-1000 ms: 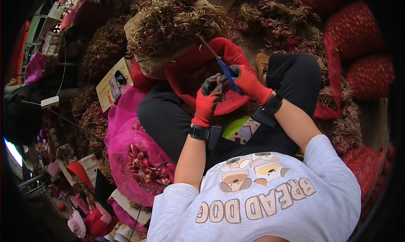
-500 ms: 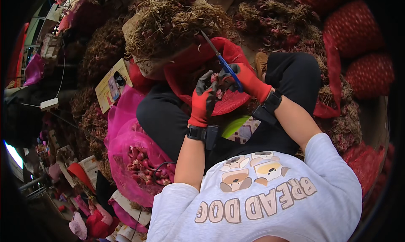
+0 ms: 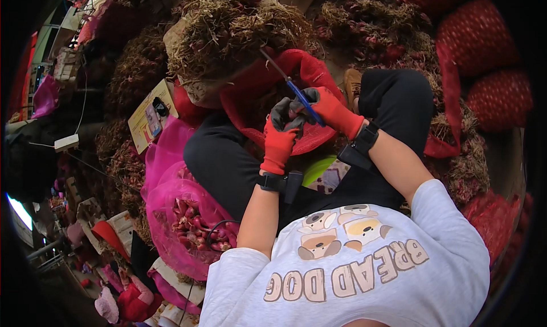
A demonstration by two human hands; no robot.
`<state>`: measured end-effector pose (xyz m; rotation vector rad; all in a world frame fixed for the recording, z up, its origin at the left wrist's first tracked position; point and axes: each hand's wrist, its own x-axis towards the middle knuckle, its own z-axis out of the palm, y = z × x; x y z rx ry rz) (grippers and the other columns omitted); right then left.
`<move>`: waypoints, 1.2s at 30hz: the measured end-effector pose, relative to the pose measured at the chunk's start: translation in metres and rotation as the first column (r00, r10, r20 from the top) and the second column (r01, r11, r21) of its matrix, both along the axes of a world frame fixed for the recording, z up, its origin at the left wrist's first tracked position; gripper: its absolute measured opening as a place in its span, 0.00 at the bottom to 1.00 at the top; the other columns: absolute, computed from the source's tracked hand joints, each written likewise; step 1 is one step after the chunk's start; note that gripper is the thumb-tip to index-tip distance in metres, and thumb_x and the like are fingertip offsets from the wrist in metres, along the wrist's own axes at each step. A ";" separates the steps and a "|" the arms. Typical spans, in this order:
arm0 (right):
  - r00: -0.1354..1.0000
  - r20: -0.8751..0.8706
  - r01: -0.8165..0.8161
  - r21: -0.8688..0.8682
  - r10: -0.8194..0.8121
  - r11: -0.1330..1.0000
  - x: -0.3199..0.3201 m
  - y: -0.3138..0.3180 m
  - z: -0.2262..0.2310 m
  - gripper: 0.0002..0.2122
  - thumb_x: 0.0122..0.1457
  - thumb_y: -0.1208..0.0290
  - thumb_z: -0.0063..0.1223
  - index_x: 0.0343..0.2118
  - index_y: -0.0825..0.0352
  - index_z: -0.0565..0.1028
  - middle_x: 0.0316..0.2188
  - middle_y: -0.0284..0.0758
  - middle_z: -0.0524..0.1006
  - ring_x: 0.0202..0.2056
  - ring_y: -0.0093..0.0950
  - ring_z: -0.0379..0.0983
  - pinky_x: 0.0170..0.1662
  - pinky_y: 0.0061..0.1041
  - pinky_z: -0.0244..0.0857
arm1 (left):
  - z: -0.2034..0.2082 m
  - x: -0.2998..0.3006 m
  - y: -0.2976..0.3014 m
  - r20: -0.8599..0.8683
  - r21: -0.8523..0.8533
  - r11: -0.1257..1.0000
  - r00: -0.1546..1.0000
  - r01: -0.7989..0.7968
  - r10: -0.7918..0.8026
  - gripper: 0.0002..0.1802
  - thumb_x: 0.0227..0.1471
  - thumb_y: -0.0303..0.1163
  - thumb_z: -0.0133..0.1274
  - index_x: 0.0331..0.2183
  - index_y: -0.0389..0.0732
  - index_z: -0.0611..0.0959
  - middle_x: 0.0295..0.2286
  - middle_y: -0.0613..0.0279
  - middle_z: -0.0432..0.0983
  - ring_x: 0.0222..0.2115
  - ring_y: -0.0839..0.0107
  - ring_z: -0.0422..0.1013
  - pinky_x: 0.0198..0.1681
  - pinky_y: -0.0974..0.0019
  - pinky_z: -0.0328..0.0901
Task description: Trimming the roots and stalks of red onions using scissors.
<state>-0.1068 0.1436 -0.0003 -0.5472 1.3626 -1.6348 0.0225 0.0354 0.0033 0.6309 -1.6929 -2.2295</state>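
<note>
My two hands meet over an open red mesh bag (image 3: pixel 312 65) between my bent knees. Both wear red gloves with dark grey fingers. The right hand (image 3: pixel 326 109) is closed round the blue handle of long scissors (image 3: pixel 298 92), whose thin blade points away and to the left. My left hand (image 3: pixel 281 134) presses its curled fingers together against the right one. Whatever lies in its grasp is hidden. Just beyond the bag, a heap of dry-stalked shallots (image 3: pixel 228 33) rests on a pale support. At my left knee, a pink net bag (image 3: pixel 156 213) holds trimmed red shallots (image 3: pixel 196 224).
More stalked shallots (image 3: pixel 376 28) lie at the far right, beside full red mesh sacks (image 3: pixel 478 39). On the left a phone (image 3: pixel 152 119) lies on a yellow board (image 3: pixel 142 127). A white box on a cord (image 3: pixel 66 142) hangs farther left. Another person (image 3: pixel 134 298) is at lower left.
My left hand has shifted slightly right and closed in against the right hand. The pink bulbs that showed between them are hidden now. The scissors have moved a little to the left.
</note>
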 end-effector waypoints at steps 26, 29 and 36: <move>0.999 -0.019 -0.047 0.086 0.049 0.995 -0.003 0.003 0.017 0.09 0.53 0.67 0.54 0.30 0.68 0.74 0.23 0.31 0.75 0.18 0.16 0.70 0.19 0.15 0.62 | 0.001 0.005 -0.007 0.017 0.229 0.973 0.999 0.026 -0.031 0.12 0.51 0.25 0.50 0.40 0.35 0.72 0.29 0.59 0.74 0.26 0.76 0.69 0.27 0.74 0.65; 0.999 0.029 -0.017 0.089 0.014 0.996 -0.003 0.002 0.011 0.08 0.52 0.69 0.55 0.29 0.68 0.75 0.21 0.29 0.75 0.17 0.15 0.68 0.19 0.15 0.61 | -0.012 0.004 -0.008 -0.121 0.312 0.944 0.990 0.103 -0.068 0.16 0.53 0.29 0.48 0.44 0.34 0.70 0.32 0.59 0.73 0.30 0.77 0.69 0.30 0.74 0.65; 0.994 -0.019 0.107 0.016 -0.107 0.994 0.003 -0.001 0.007 0.08 0.53 0.70 0.55 0.32 0.69 0.74 0.23 0.30 0.74 0.22 0.16 0.69 0.25 0.16 0.62 | 0.005 0.003 -0.004 -0.136 0.357 0.931 0.990 0.073 -0.026 0.19 0.56 0.31 0.46 0.48 0.36 0.68 0.34 0.62 0.71 0.31 0.77 0.68 0.32 0.75 0.64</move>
